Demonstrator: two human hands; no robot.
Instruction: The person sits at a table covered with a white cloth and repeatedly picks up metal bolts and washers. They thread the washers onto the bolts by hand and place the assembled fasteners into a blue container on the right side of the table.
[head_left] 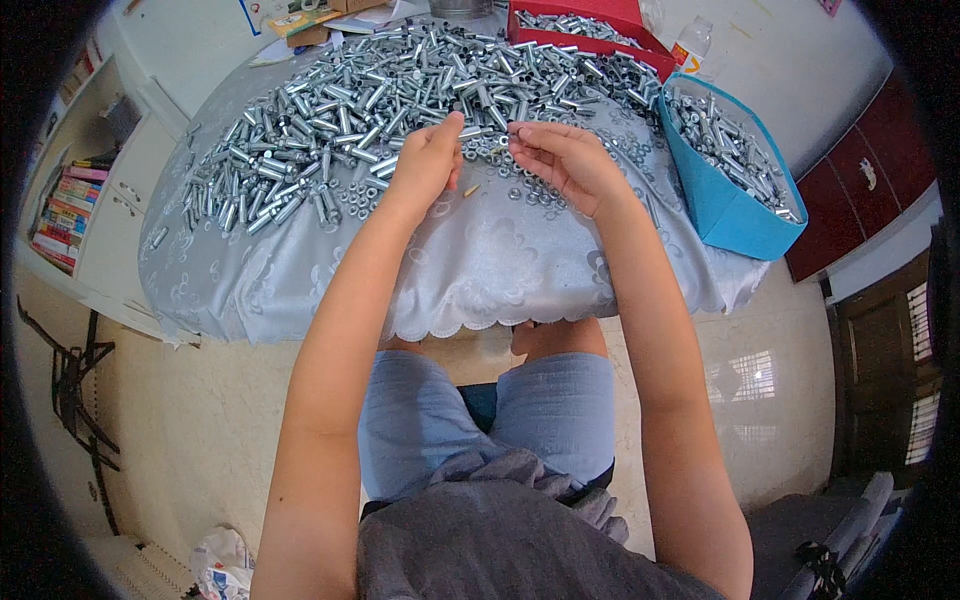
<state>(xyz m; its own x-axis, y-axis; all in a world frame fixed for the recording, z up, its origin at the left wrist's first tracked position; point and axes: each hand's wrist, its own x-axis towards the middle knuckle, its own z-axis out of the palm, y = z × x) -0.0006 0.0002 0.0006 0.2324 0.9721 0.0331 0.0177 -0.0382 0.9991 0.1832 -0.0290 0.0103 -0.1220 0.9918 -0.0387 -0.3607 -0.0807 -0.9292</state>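
Observation:
My left hand (430, 160) is closed over the near side of the pile, thumb uppermost. What it holds, if anything, is hidden by its fingers. To its right, my right hand (568, 162) has its fingers curled, with thumb and fingertips brought together. Anything between those tips is too small to name. Beyond both hands lies a big heap of shiny metal sleeves and bolts (345, 105). Small metal nuts (515, 190) are scattered on the cloth beneath and between my hands. A small tan, pointed piece (471, 190) lies beside my left hand.
A grey patterned tablecloth (300, 275) covers the table. At the right edge stands a blue fabric bin (735, 225) full of metal parts. Farther back are a red box (590, 12) of similar parts, a plastic bottle (692, 45) and a metal container (462, 8).

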